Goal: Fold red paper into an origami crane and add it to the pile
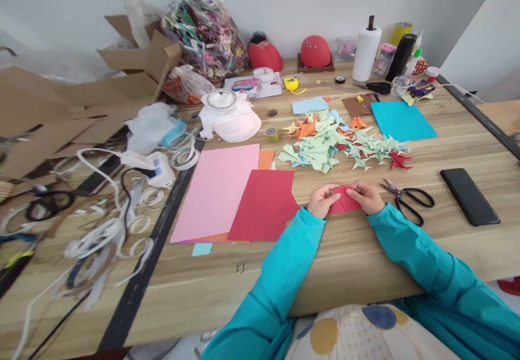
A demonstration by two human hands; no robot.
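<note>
A small creased piece of red paper (pixel 344 200) is held between both hands near the table's front edge. My left hand (pixel 323 200) pinches its left side, thumb on top. On the right side, my right hand (pixel 368 197) grips it the same way. Just left of my hands lies a larger sheet of red paper (pixel 264 205), overlapping a pink sheet (pixel 223 186). Beyond my hands is a heap of folded paper pieces (pixel 320 143), mostly pale green with some orange, blue and red. Black-handled scissors (pixel 408 197) rest to the right of my right hand.
A black phone (pixel 470 196) lies at the right. Blue paper (pixel 403 121) sits behind the heap's right side. Cables and a white power strip (pixel 158 170) clutter the left, with cardboard boxes (pixel 138 78) behind. A white roll (pixel 366 55) stands at the back.
</note>
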